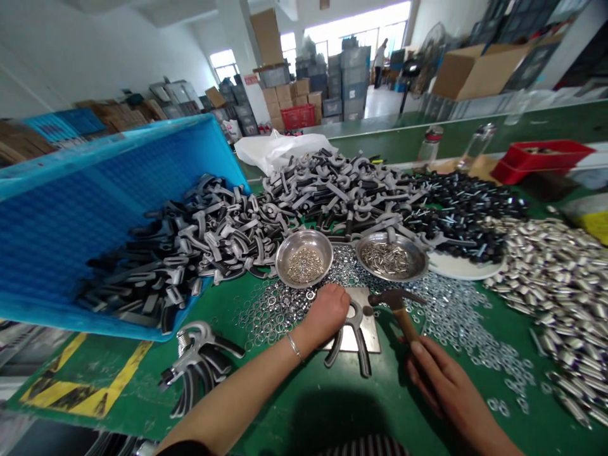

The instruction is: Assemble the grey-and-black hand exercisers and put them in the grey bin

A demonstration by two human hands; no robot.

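My left hand (329, 311) is closed, its fingers curled at the top of a grey-and-black hand grip exerciser (361, 345). Its fingertips are hidden behind the knuckles. The exerciser's head lies on a flat metal plate (372, 339), and its two handles spread toward me. To the right, my right hand (441, 377) is wrapped round the wooden handle of a hammer (405, 323). The hammer's head hovers near the plate's right edge, beside the exerciser.
Two metal bowls of small parts, one left (281, 263) and one right (422, 269), stand behind the plate. Loose washers (270, 320) surround it. A blue crate (118, 171) of handles, a handle heap (332, 183), metal cylinders (570, 285) and assembled exercisers (202, 361) lie around.
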